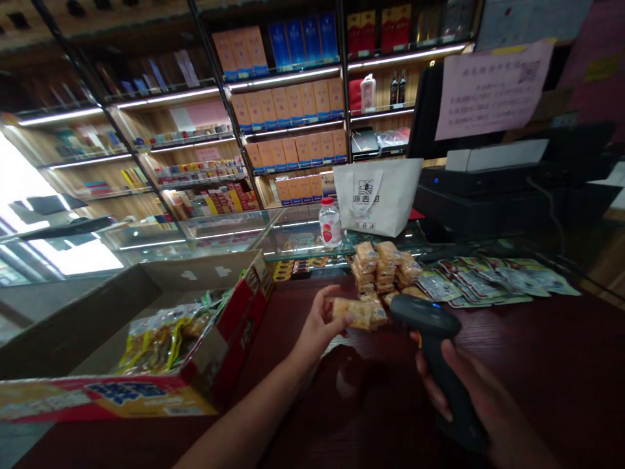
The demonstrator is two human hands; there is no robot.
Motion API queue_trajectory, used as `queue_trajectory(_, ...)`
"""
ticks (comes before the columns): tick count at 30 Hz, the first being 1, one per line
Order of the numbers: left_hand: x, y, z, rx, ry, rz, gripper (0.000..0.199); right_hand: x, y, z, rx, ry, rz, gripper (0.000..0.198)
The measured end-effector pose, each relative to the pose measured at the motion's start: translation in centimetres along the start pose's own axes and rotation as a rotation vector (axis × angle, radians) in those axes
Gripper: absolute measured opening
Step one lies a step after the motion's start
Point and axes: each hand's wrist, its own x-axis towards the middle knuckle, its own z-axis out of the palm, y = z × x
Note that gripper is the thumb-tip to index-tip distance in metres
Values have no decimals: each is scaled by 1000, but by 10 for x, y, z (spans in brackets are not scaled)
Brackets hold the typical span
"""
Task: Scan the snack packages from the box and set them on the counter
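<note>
In the middle of the dark red counter my left hand [319, 326] is closed around a small clear-wrapped snack pack [352, 313], light brown and blocky. My right hand [461, 384] grips a dark grey barcode scanner [430, 326] by its handle, and a small blue light shows on top. The scanner's head points left toward the held pack, a short gap apart. Just behind them stands a stacked pile of similar wrapped snack packs [385, 264]. To the right of the pile, several flat green-and-silver pouches [488, 279] lie overlapping in a row.
An open cardboard box [232, 339] with yellow-edged snack bags [161, 339] occupies the left. Behind the pile stand a clear red-capped bottle [330, 225] and a white paper bag [375, 195]. A monitor [427, 111] with a pink notice [493, 91] rises at right. Stocked shelves [288, 107] line the back.
</note>
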Motion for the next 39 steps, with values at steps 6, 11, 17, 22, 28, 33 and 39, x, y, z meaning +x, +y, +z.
queue_trajectory(6, 9, -27, -17, -234, 43, -154, 36, 23, -1, 9, 7, 69, -18, 54)
queue_trajectory(11, 1, -24, -16, -368, -5, -202, 58, 35, 17, 18, -79, 103, -12, 58)
queue_trajectory(17, -18, -16, 3, -408, -84, -228, 69, 35, 28, 37, -372, 221, -93, 52)
queue_trajectory(22, -29, -22, 11, -349, -161, -171, 62, 29, 30, 45, -373, 266, -106, 55)
queue_trajectory(28, -26, -20, 3, -162, -223, -164, 46, 28, 29, 34, -328, 286, -105, 58)
queue_trajectory(33, -17, -19, -4, -124, -104, -169, 45, 29, 27, 30, -337, 263, -108, 54)
queue_trajectory(39, 6, -18, -23, -154, 169, -18, 39, 15, 15, 17, -369, 208, -104, 54)
